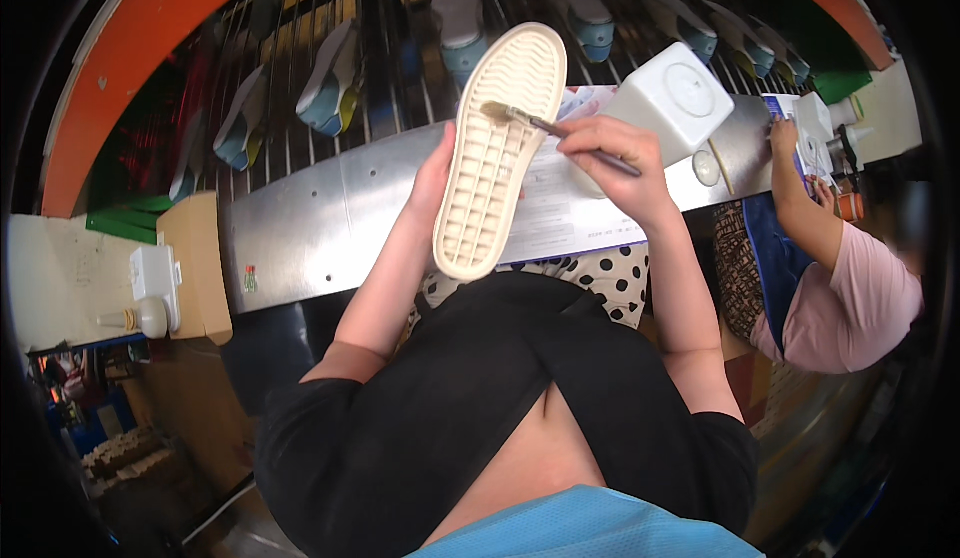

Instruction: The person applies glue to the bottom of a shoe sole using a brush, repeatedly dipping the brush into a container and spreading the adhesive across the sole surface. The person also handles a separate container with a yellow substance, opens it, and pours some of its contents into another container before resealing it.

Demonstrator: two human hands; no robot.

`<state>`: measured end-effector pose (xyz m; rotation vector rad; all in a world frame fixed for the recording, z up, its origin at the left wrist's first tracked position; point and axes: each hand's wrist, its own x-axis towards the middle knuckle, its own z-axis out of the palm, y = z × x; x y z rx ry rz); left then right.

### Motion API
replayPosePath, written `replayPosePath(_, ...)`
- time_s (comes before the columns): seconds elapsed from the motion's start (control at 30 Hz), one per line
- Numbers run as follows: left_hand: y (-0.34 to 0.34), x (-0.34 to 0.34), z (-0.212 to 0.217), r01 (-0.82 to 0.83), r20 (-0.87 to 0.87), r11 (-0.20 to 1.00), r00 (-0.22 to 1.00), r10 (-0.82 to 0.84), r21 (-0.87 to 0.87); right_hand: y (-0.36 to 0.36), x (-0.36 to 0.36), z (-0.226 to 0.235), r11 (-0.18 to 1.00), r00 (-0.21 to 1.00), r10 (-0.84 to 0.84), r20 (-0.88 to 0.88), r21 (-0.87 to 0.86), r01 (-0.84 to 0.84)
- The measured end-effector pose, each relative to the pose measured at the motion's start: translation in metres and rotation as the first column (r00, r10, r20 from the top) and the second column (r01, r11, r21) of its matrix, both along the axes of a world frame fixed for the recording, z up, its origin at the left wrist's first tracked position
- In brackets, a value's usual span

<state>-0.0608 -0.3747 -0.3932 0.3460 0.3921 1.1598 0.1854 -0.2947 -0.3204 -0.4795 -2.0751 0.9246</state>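
Observation:
My left hand (pixel 432 180) grips a cream shoe sole (pixel 482 190) by its left edge; most of its fingers are hidden behind the sole. The sole is held up and tilted, its gridded hollow side facing me, with wavy ridges at the far end. In my right hand (pixel 622 163) is a brush (pixel 532 120) with a dark handle, pinched between the fingers. Its bristles touch the sole's inner face, near where the ridges meet the grid. A white square-sided container (pixel 677 101) lies tipped just beyond my right hand.
Beyond the metal ledge (pixel 290 248), several grey-and-blue shoe parts (pixel 330 88) rest on a rack of bars. Printed sheets (pixel 560 218) lie under my hands. A small round pot (pixel 706 168) with a stick stands to the right. A co-worker (pixel 850 288) works at far right.

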Motion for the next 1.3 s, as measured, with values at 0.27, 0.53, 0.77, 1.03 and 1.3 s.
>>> replayPosePath(0.27,-0.015,0.015,0.0,0.096,-0.001,0.994,0.995,-0.097,0.058,0.035,0.012,-0.005,0.962,0.962,-0.259,-0.083,0.065,0.265)
replayPosePath(0.53,-0.007,0.019,0.003,0.041,-0.049,0.999,0.998,-0.041,-0.006,0.03,0.022,0.005,0.928,0.94,-0.316,-0.127,0.163,0.334)
replayPosePath(0.77,-0.006,0.021,0.008,0.07,0.004,0.995,0.997,-0.071,0.078,0.03,0.023,0.012,0.869,0.874,-0.429,-0.228,0.161,0.469)
replayPosePath(1.03,-0.006,0.024,0.008,0.032,0.018,0.999,0.999,-0.032,0.01,0.003,-0.015,-0.01,0.884,0.847,-0.457,-0.271,-0.028,0.467)
replayPosePath(1.3,-0.001,0.022,0.008,-0.018,-0.018,0.998,1.0,0.017,-0.063,-0.03,-0.025,-0.013,0.877,0.918,-0.114,-0.38,-0.473,-0.087)
